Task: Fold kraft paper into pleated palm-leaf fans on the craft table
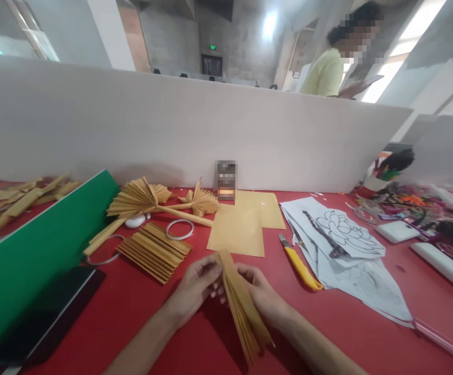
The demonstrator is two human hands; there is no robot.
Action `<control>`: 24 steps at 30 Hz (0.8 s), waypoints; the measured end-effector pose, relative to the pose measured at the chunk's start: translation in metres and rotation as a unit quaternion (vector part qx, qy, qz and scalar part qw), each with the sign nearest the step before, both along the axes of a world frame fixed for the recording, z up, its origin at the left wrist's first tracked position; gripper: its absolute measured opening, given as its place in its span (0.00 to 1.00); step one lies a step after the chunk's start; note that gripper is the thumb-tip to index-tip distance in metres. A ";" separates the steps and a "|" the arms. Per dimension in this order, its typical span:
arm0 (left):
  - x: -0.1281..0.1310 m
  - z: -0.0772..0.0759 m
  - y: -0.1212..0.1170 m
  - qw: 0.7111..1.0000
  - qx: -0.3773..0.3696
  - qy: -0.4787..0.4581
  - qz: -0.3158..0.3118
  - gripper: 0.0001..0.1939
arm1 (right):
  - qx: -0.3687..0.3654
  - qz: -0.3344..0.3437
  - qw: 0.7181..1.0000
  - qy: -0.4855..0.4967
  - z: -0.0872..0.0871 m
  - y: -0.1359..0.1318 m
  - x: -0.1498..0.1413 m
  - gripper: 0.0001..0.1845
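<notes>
Between my two hands is a strip of brown pleated paper (242, 307), its folds bunched at the far end and fanning apart toward me. My left hand (200, 284) pinches the far end with thumb and fingers. Along the right side, my right hand (259, 289) grips the same paper, its fingertips partly hidden behind it. Another pleated sheet (155, 252) lies to the left of my left hand. Flat brown paper sheets (236, 229) lie just beyond my hands. A yellow utility knife (301, 268) rests to the right, its blade end pointing away.
Paper fans on rolled stems (136, 200) and wire coils (179, 229) lie at back left. A green board (54, 250) slants by a dark tablet-like slab (50, 312). Drawings (347, 234), white cases (396, 230) and clutter fill the right. A person (323, 73) stands beyond the white partition (151, 130).
</notes>
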State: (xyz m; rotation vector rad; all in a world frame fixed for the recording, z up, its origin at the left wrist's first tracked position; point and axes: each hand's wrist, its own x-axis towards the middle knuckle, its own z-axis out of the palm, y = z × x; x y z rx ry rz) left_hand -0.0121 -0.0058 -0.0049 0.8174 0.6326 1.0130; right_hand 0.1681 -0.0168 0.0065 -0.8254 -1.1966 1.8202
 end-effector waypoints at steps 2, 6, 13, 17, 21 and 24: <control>-0.002 0.000 0.002 0.999 -0.003 -0.001 0.043 0.14 | 0.058 -0.056 0.996 -0.046 0.008 0.001 0.006 0.29; -0.004 0.002 0.003 0.997 -0.005 0.038 0.059 0.15 | 0.141 -0.100 0.979 -0.112 0.015 0.000 0.012 0.23; 0.006 0.004 -0.003 0.998 -0.014 0.031 0.052 0.17 | 0.096 -0.037 0.995 -0.016 0.006 -0.003 -0.004 0.20; 0.006 0.000 -0.004 0.995 -0.015 0.053 0.079 0.17 | 0.074 -0.089 0.993 -0.019 0.001 0.000 -0.004 0.20; 0.001 -0.003 -0.004 0.990 -0.014 0.115 0.081 0.20 | 0.035 -0.110 0.993 -0.030 -0.004 0.001 -0.001 0.20; -0.001 -0.002 -0.004 0.988 -0.001 0.142 0.060 0.23 | 0.019 -0.121 0.992 -0.024 -0.007 0.001 -0.002 0.22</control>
